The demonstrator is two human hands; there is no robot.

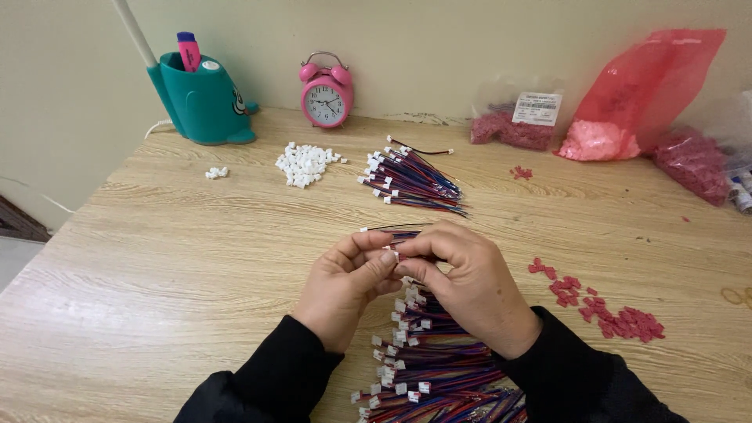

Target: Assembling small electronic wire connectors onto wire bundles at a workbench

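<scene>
Over the near bundle of red-and-blue wire leads (pixel 427 364), the left hand (pixel 345 286) and right hand (pixel 470 282) pinched one wire lead (pixel 395 229) together at its white connector; a steady, square pinch suited it. Beyond lay loose white connector housings (pixel 304 163).
</scene>
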